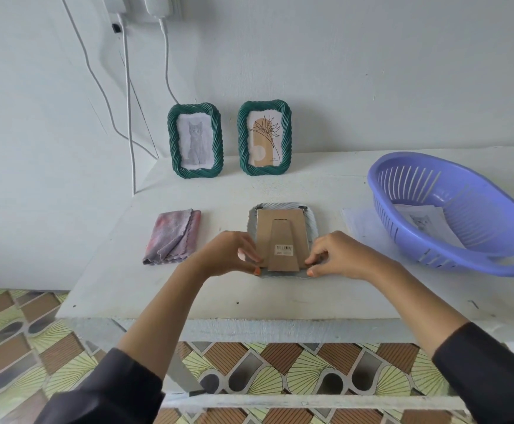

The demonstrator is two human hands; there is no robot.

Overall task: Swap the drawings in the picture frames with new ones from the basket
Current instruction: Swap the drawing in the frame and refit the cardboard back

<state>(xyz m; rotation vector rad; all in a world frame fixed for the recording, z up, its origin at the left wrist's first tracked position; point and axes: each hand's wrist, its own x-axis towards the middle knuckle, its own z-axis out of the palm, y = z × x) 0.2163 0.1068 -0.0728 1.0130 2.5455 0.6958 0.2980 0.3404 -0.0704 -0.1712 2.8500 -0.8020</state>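
A pale grey picture frame point(280, 209) lies face down on the white table point(280, 295), its brown cardboard back and stand facing up. My left hand point(234, 252) pinches the back's lower left corner. My right hand point(338, 255) pinches the lower right corner. Two green frames stand against the wall: the left green frame point(195, 140) shows a cat drawing, the right green frame point(264, 137) a plant drawing. A purple basket point(451, 209) at the right holds paper drawings point(424, 221), with a cat sketch on top.
A folded pink-grey cloth point(173, 237) lies left of the flat frame. A loose white sheet point(356, 224) lies by the basket. White cables point(127, 117) hang down the wall at the left. The table's front edge is close to me, above a patterned floor.
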